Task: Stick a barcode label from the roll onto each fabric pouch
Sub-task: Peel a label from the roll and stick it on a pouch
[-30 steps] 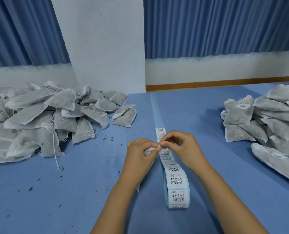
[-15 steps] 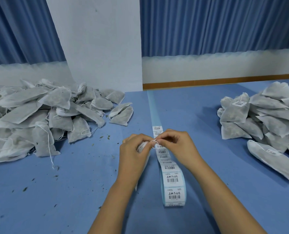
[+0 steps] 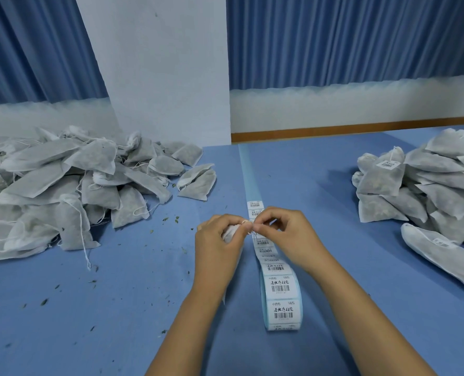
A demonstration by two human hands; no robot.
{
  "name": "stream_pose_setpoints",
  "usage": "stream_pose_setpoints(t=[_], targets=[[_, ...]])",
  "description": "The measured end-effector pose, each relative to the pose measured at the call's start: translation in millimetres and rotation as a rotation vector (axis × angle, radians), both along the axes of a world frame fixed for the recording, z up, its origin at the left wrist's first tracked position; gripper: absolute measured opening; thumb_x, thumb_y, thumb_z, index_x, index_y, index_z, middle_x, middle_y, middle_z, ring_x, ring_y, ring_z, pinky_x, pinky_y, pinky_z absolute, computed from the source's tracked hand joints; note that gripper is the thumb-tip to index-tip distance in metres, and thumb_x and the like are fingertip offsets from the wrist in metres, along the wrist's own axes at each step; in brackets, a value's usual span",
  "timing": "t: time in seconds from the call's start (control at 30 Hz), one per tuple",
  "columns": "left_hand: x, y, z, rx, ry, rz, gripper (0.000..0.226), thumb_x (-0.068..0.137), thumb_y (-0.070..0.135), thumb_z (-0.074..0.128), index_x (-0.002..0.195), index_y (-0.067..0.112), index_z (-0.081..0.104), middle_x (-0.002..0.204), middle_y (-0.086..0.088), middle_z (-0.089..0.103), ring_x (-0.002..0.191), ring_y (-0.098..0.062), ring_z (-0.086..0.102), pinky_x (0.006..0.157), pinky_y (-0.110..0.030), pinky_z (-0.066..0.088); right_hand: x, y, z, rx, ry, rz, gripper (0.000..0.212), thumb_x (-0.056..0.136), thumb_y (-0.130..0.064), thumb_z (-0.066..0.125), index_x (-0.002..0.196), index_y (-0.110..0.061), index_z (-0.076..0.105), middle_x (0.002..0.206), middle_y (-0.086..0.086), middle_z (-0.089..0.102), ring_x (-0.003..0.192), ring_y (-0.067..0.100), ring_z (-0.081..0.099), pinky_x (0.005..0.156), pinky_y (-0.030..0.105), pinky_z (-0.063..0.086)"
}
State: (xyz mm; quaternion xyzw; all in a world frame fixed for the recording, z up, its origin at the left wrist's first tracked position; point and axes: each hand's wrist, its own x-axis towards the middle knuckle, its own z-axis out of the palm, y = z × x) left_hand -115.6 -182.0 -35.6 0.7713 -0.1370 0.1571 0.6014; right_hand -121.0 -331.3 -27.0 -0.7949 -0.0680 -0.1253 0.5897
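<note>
My left hand (image 3: 220,245) grips a white fabric pouch (image 3: 229,232), mostly hidden under the fingers. My right hand (image 3: 288,234) meets it at the fingertips and pinches the pouch's thin white string (image 3: 253,232). Both hands hover over the roll of barcode labels (image 3: 281,299), which stands on edge in front of me. Its strip (image 3: 254,204) runs away across the table, bare blue backing beyond the last labels.
A big heap of unlabelled pouches (image 3: 62,185) fills the left of the blue table (image 3: 117,308). A stack of labelled pouches (image 3: 421,191) lies at the right. Dry leaf crumbs are scattered at the left front. A white pillar (image 3: 160,71) stands behind.
My fingertips have kept working at the string between both hands. The hands have stayed over the label strip; the view shifted slightly.
</note>
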Motion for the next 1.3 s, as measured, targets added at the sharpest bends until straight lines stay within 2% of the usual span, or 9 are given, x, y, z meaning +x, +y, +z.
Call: stream_pose_setpoints(t=[0.13,0.27,0.4,0.47,0.57,0.8,0.93,1.17,1.3], targets=[[0,-1,5,-0.165,0.176,-0.131,0.023,0.087,0.015,0.07,0.068,0.027,0.072,0.066,0.007,0.068,0.052,0.003,0.051,0.057,-0.007,0.038,0,-2,2,0.032,-0.049,-0.029,0.013,0.083,-0.007,0.071,0.071,-0.011,0.068,0.069,-0.008,0.062,0.062,0.011,0.047,0.063,0.021,0.038],[-3,-1,7,-0.268,0.228,-0.172,0.027,0.09,0.017,0.066,0.067,0.027,0.076,0.064,-0.024,0.061,0.047,-0.002,0.046,0.054,-0.008,0.04,-1,4,3,-0.028,-0.079,-0.015,0.014,0.08,-0.003,0.073,0.071,-0.014,0.068,0.066,-0.009,0.059,0.061,0.01,0.043,0.063,0.025,0.036],[-2,1,8,-0.311,0.255,-0.103,0.026,0.089,0.016,0.067,0.069,0.03,0.077,0.065,0.005,0.069,0.045,0.001,0.042,0.048,-0.009,0.037,-2,4,6,0.038,-0.122,-0.079,0.018,0.076,-0.006,0.077,0.072,-0.016,0.063,0.059,-0.019,0.055,0.057,0.004,0.04,0.061,0.019,0.036],[-1,0,8,-0.302,0.254,-0.089,0.026,0.089,0.016,0.067,0.07,0.03,0.077,0.066,0.006,0.069,0.044,0.002,0.041,0.046,-0.009,0.035,-4,4,6,0.029,-0.17,-0.059,0.015,0.077,-0.007,0.077,0.07,-0.012,0.065,0.063,-0.014,0.057,0.059,0.006,0.043,0.062,0.022,0.038],[-2,-1,7,-0.283,0.242,-0.098,0.029,0.09,0.012,0.064,0.069,0.028,0.077,0.065,0.007,0.069,0.044,0.003,0.045,0.046,-0.007,0.035,-6,9,5,-0.022,-0.215,-0.045,0.013,0.076,-0.008,0.078,0.069,-0.008,0.068,0.066,-0.006,0.058,0.06,0.006,0.044,0.06,0.021,0.037],[1,-1,3,-0.186,0.193,-0.175,0.021,0.09,0.016,0.066,0.077,0.029,0.077,0.062,0.01,0.065,0.048,0.001,0.043,0.051,-0.009,0.036,-2,5,4,-0.047,-0.213,-0.132,0.011,0.079,0.0,0.072,0.07,-0.006,0.069,0.064,-0.009,0.059,0.057,0.005,0.044,0.061,0.024,0.039],[4,-1,1,-0.189,0.225,-0.213,0.033,0.093,0.0,0.054,0.091,0.025,0.077,0.059,0.012,0.059,0.058,-0.001,0.053,0.062,-0.009,0.041,-2,0,5,-0.056,-0.15,-0.134,0.013,0.082,-0.001,0.069,0.072,-0.008,0.067,0.063,-0.009,0.055,0.058,0.008,0.041,0.063,0.024,0.038],[2,-1,1,-0.192,0.196,-0.28,0.05,0.09,-0.013,0.039,0.098,0.023,0.073,0.059,0.006,0.036,0.057,-0.012,0.037,0.057,-0.014,0.038,-1,1,5,0.012,-0.088,-0.12,0.025,0.085,0.0,0.061,0.069,-0.02,0.061,0.07,0.01,0.056,0.065,0.019,0.044,0.064,0.026,0.039],[3,-1,-1,-0.155,0.189,-0.298,0.055,0.088,-0.013,0.039,0.093,0.036,0.063,0.056,0.004,0.029,0.058,-0.016,0.035,0.058,-0.016,0.038,0,-2,6,0.057,-0.07,-0.124,0.026,0.088,-0.001,0.059,0.07,-0.019,0.061,0.071,0.01,0.055,0.066,0.017,0.045,0.061,0.019,0.038]])
